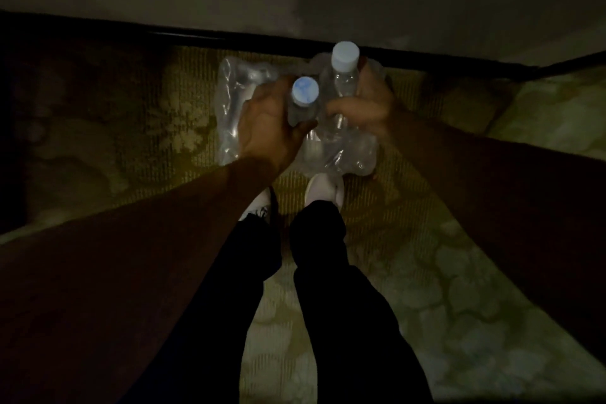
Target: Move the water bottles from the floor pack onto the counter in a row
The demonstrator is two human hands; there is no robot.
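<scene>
A clear plastic floor pack [234, 108] lies on the patterned carpet in front of my feet, with dim bottle shapes inside. My left hand [269, 123] is shut on a clear water bottle [305, 95] with a pale blue cap, held upright above the pack. My right hand [367, 105] is shut on a second water bottle [342, 70] with a whitish cap, slightly higher and farther from me. Both bottles stand close together, caps pointing toward me. The scene is very dark.
A pale counter surface [426, 3] fills the top of the view, with its dark edge [262, 39] running just above the pack. My white shoes [324, 190] and dark trousers stand right behind the pack. Patterned carpet [114, 128] extends left and right.
</scene>
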